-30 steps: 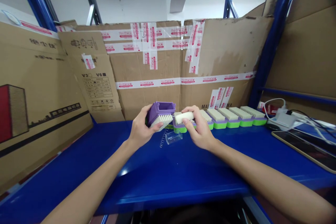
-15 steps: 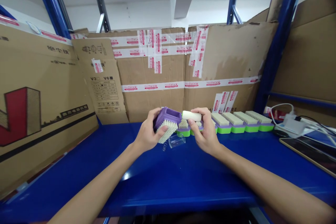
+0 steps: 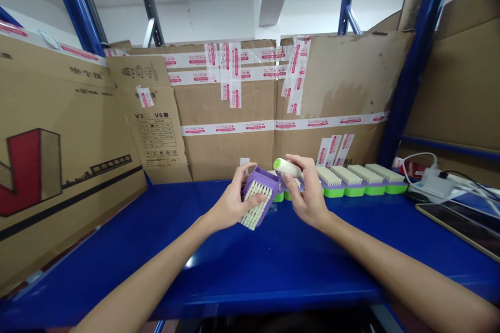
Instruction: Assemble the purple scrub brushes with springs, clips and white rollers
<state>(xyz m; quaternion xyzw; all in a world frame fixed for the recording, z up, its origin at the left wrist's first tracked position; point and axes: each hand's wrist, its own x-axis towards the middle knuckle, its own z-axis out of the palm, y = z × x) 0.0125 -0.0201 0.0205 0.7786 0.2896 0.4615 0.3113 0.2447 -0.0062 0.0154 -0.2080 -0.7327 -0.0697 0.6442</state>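
Observation:
My left hand (image 3: 229, 204) is closed around a purple scrubbing brush (image 3: 269, 199), its cream bristles turned toward me and its hollow top end tipped up to the right. The thumb presses on the bristles. Between the thumb and fingers of my right hand (image 3: 311, 197) is a short white cylinder (image 3: 289, 168) with a green end. That green end points left, just above the brush's hollow end and apart from it. Behind the brush, a clear plastic piece on the table is almost wholly hidden.
Several brushes with green bases (image 3: 354, 192) stand in a row along the back right of the blue table (image 3: 273, 270). White chargers and cables (image 3: 437, 186) lie at the right beside a phone or tablet (image 3: 461, 226). Cardboard panels (image 3: 226, 153) wall the back and sides.
The brush has turned and come lower and right, showing more bristles. The cylinder has tilted so its green end faces me. A spring seen on the table before is now hidden.

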